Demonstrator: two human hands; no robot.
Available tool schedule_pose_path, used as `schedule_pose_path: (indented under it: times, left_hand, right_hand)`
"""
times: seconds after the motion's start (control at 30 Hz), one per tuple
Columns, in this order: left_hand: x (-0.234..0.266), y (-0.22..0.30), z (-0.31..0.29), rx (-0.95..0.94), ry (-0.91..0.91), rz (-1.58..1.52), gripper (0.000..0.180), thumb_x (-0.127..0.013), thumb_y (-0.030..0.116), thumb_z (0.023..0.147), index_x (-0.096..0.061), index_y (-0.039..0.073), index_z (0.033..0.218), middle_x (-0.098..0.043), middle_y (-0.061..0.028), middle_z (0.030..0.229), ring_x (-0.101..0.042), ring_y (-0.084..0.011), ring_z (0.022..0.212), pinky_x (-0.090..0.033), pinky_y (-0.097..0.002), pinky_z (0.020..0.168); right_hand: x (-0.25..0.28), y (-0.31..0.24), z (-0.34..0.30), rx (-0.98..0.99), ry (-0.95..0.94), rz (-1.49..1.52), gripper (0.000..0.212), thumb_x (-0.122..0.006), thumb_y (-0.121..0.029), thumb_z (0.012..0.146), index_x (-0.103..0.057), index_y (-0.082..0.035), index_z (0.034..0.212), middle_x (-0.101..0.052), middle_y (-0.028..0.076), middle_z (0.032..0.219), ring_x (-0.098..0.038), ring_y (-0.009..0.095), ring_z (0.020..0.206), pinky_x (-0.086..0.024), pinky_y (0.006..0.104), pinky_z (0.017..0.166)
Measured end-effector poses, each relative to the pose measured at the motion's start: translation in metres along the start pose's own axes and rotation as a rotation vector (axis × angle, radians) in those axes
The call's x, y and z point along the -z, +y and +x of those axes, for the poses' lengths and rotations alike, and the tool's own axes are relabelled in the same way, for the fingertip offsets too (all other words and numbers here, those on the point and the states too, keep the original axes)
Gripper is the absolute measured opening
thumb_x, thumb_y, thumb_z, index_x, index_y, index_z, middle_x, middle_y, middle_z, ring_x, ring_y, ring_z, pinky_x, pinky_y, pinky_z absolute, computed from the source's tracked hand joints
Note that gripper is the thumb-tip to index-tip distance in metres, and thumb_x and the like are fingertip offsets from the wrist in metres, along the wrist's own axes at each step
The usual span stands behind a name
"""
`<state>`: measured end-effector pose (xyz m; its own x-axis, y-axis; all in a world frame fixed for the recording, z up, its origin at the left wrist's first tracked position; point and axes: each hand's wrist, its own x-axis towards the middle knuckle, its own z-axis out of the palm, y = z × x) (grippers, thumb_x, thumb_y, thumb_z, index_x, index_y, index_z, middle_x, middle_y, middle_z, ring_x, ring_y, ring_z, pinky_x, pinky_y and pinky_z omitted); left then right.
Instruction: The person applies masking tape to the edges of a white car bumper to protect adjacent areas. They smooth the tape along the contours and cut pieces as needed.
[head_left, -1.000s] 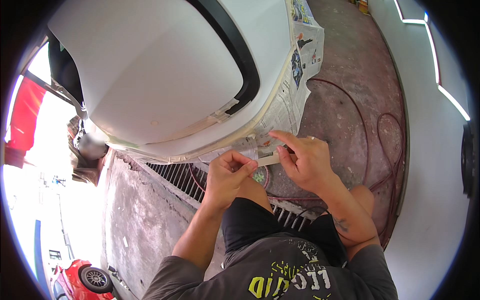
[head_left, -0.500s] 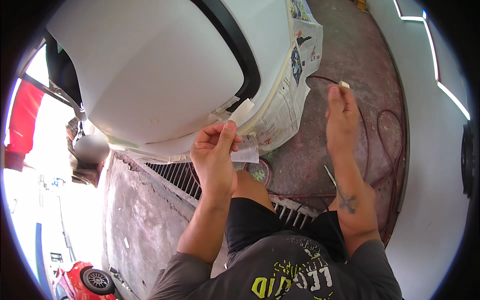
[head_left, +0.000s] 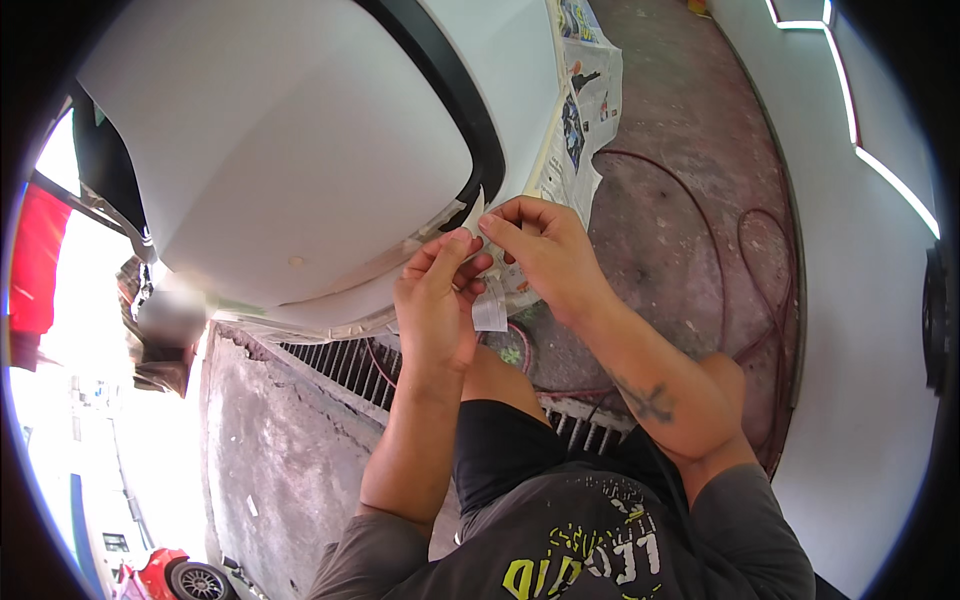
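A short strip of pale masking tape (head_left: 477, 209) stands up between my fingertips, in front of the white car body panel (head_left: 290, 150). My left hand (head_left: 432, 295) pinches its lower end between thumb and forefinger. From the right, my right hand (head_left: 552, 250) has closed its thumb and forefinger on the strip, the two hands nearly touching. Just beyond them, a curved black trim (head_left: 445, 80) ends on the panel, with tape along the seam beside it. Newspaper masking (head_left: 590, 110) hangs from the panel's right edge, partly hidden behind my right hand.
A dark red hose (head_left: 715, 230) loops over the stained floor on the right. Below the car runs a metal floor grate (head_left: 345, 370). A grey-white panel (head_left: 850, 400) stands at the far right; a red car (head_left: 160, 575) shows at the lower left.
My right hand has swung in from the right to meet my left hand at the tape strip. The small pale piece at its fingertips no longer shows. My left hand stays raised, holding the strip.
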<state>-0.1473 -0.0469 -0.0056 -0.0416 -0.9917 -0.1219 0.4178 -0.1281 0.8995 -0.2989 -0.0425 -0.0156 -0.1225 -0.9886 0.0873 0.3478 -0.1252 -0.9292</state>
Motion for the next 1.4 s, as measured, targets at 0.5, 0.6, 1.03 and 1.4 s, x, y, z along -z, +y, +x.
schedule_pose_path:
  times: [0.5, 0.6, 1.03, 1.4]
  left_hand:
    - [-0.001, 0.01, 0.001, 0.019, -0.002, -0.039, 0.027, -0.073, 0.015, 0.104, -0.07, -0.001, 0.126, -0.077, -0.0097, 0.104, -0.074, -0.0188, 0.088, -0.05, -0.0291, 0.072]
    - [0.006, 0.002, -0.012, 0.004, 0.015, -0.044, 0.032, -0.072, 0.015, 0.105, -0.068, -0.003, 0.132, -0.076, -0.0101, 0.102, -0.073, -0.0185, 0.086, -0.05, -0.0289, 0.071]
    - [0.025, 0.014, -0.016, -0.468, -0.046, 0.507, 0.017, -0.073, 0.01, 0.104, -0.079, -0.002, 0.114, -0.072, -0.0034, 0.084, -0.065, -0.0089, 0.075, -0.049, -0.0232, 0.07]
    - [0.017, 0.031, -0.013, -0.726, -0.069, 0.919, 0.016, -0.079, 0.007, 0.097, -0.082, 0.002, 0.112, -0.072, -0.0017, 0.074, -0.064, -0.0065, 0.067, -0.048, -0.0243, 0.062]
  right_hand:
    - [-0.017, 0.01, 0.017, 0.069, 0.111, 0.005, 0.024, -0.079, -0.021, 0.098, -0.074, 0.002, 0.098, -0.069, 0.001, 0.083, -0.059, 0.008, 0.074, -0.049, 0.0256, 0.069]
    - [-0.023, 0.014, 0.017, 0.144, 0.198, -0.055, 0.025, -0.078, -0.022, 0.098, -0.074, 0.002, 0.094, -0.069, 0.001, 0.081, -0.058, 0.009, 0.073, -0.049, 0.0273, 0.069]
    - [-0.031, 0.021, 0.021, 0.187, 0.293, -0.091, 0.032, -0.077, -0.028, 0.095, -0.076, 0.004, 0.09, -0.069, 0.002, 0.078, -0.057, 0.009, 0.074, -0.049, 0.0311, 0.068]
    - [-0.03, 0.02, 0.022, 0.154, 0.26, -0.078, 0.035, -0.078, -0.029, 0.094, -0.077, 0.005, 0.094, -0.069, 0.005, 0.08, -0.059, 0.011, 0.074, -0.049, 0.0309, 0.067]
